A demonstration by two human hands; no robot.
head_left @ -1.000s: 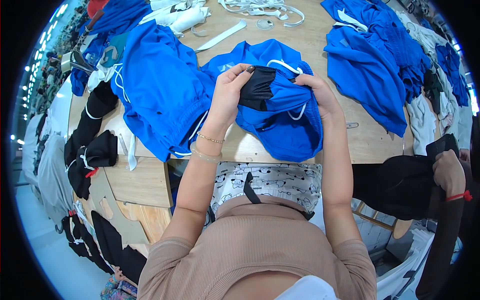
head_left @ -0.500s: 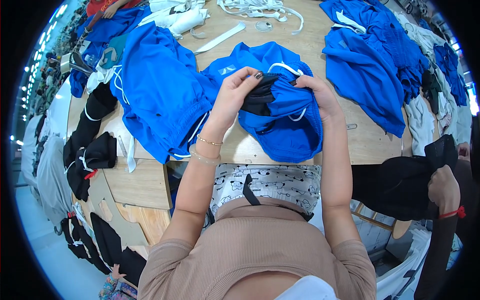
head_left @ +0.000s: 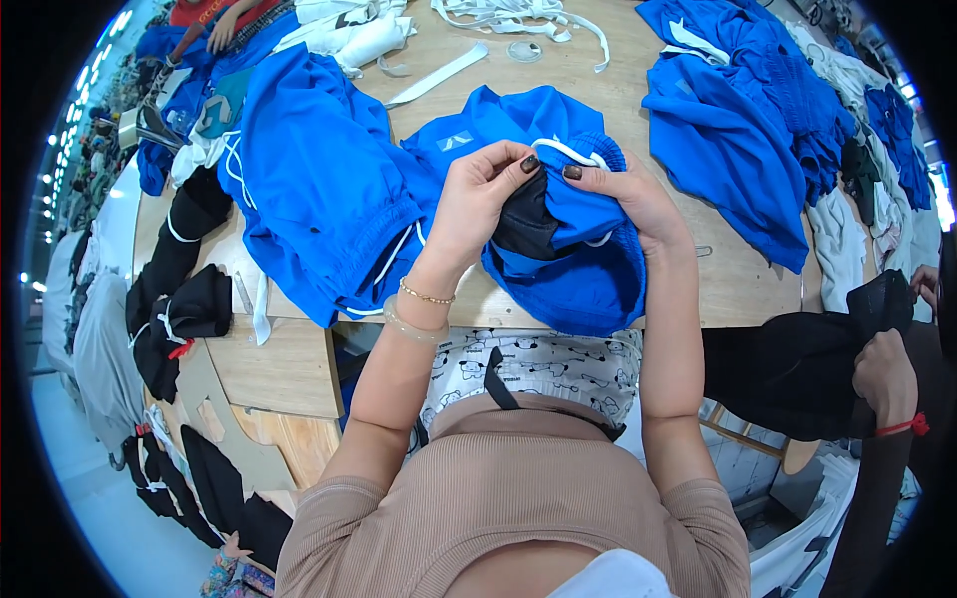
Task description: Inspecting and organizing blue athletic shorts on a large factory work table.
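A pair of blue shorts (head_left: pixel 573 289) with an elastic waistband and a white drawstring (head_left: pixel 568 151) lies before me at the table's near edge, its waist opening toward me. My left hand (head_left: pixel 488 194) pinches a fold at the waist, next to a black lining piece (head_left: pixel 526 221) that shows inside the shorts. On the other side, my right hand (head_left: pixel 638 194) grips the waistband, thumb on top and fingers hidden under the cloth. Both thumbs are close together near the drawstring.
More blue shorts (head_left: pixel 319 189) lie at left, and a blue pile (head_left: pixel 733 140) is at right. White strips (head_left: pixel 439 75) and a roll of clear tape (head_left: pixel 524 51) are at the back. Black bundles (head_left: pixel 189 309) sit at far left. A co-worker's hand (head_left: pixel 885 374) holds black cloth at right.
My hands have come closer together, and my left hand has shifted slightly right. The black lining is folded differently and the waist opening has slid a little toward me.
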